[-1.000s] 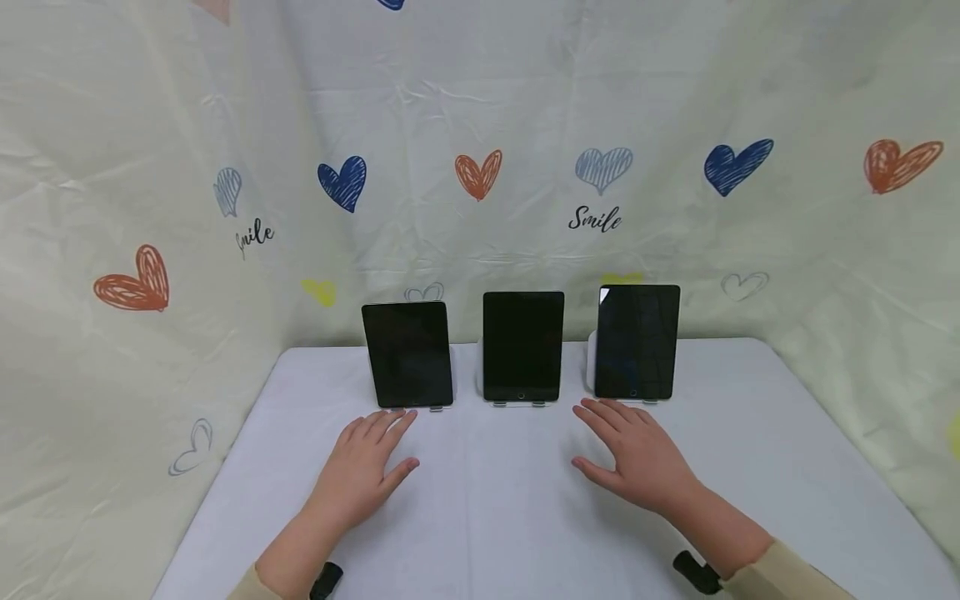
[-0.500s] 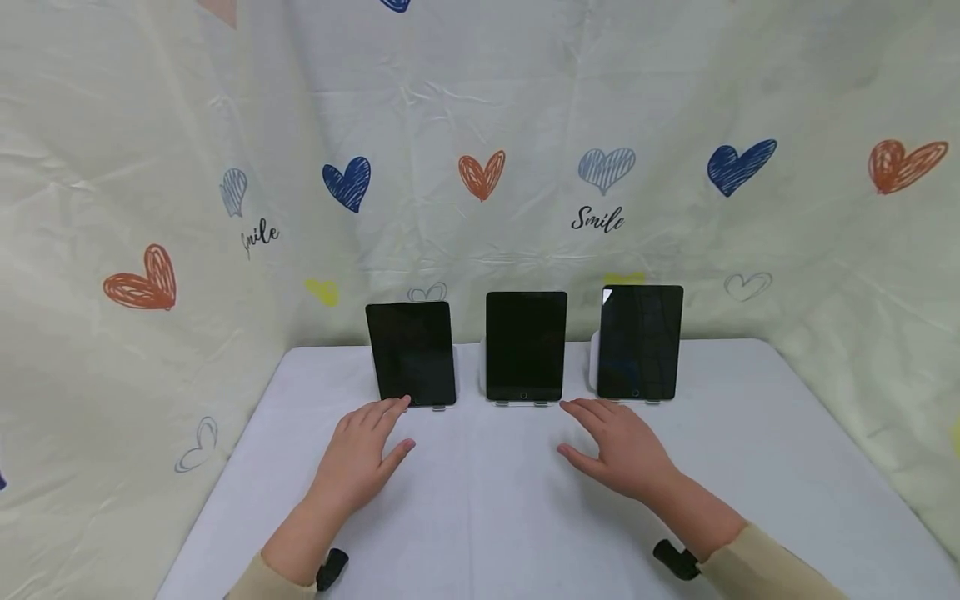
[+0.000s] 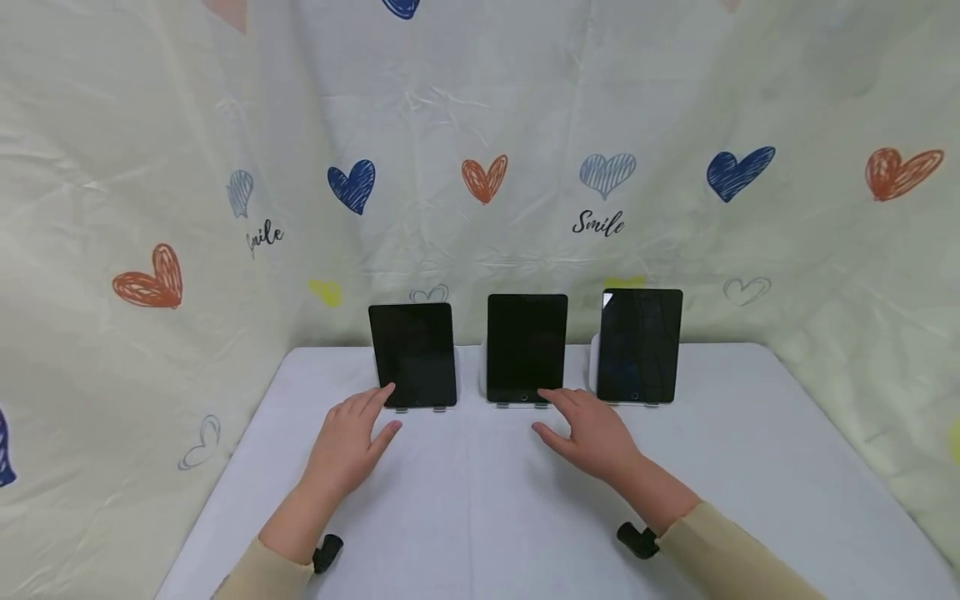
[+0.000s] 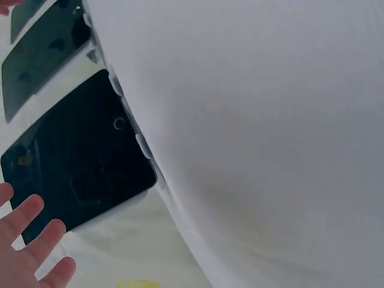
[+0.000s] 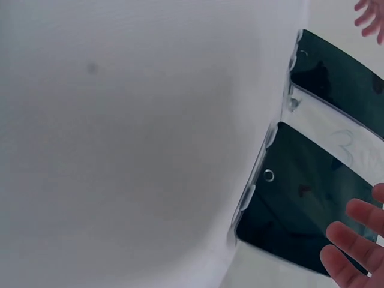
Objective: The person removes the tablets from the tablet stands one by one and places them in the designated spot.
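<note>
Three dark-screened tablets stand upright in a row: a left tablet (image 3: pixel 417 350), a middle tablet (image 3: pixel 527 343) and a right tablet (image 3: pixel 640 346). Small clear stands hold their lower edges. My left hand (image 3: pixel 347 442), fingers extended and holding nothing, is raised in front of the left tablet, its fingertip overlapping that lower corner in the head view. My right hand (image 3: pixel 592 433) hovers likewise, between the middle and right tablets, its index fingertip across the middle tablet's lower edge. In the wrist views, fingers (image 4: pixel 45 240) and fingers (image 5: pixel 354 240) show spread; contact with the screens cannot be told.
A white-covered table (image 3: pixel 480 517) carries the tablets near its back edge. Behind and beside it hangs a pale curtain (image 3: pixel 525 100) printed with hearts and the word Smile. A black wrist device (image 3: pixel 639 540) sits below the right forearm.
My right hand has moved left and slightly forward, from the right tablet toward the middle one. The left hand has shifted a little forward and left. The tablets stay in place.
</note>
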{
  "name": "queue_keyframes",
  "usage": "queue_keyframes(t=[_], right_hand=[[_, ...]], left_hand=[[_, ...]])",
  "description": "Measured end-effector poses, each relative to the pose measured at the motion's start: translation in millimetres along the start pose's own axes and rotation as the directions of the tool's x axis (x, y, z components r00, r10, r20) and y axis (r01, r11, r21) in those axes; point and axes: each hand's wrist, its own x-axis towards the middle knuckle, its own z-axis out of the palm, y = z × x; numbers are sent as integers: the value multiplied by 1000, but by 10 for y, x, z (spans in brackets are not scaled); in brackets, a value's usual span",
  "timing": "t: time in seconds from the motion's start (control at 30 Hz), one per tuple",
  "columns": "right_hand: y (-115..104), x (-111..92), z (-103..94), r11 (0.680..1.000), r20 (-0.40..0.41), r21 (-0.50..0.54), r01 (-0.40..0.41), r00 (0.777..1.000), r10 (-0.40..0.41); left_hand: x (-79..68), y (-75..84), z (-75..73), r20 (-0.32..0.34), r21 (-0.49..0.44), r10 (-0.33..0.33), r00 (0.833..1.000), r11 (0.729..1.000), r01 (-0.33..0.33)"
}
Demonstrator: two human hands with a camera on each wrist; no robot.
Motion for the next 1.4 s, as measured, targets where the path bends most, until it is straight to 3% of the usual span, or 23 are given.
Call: queue_keyframes(t=[0.43,1.1,1.4], right_hand=[[-261,301,116,993,50,94,-68,997,63],[-559,738,308,974,-1,187,-126,992,128],[-647,907,397,953,-17,265,-149,987,159]], left_hand=[[47,-209,51,-5,-10,-69,998,998,69],[300,-422,48,34,-51,-174,984,983,176],[445,-487,98,43,-89,-237,970,967,240]])
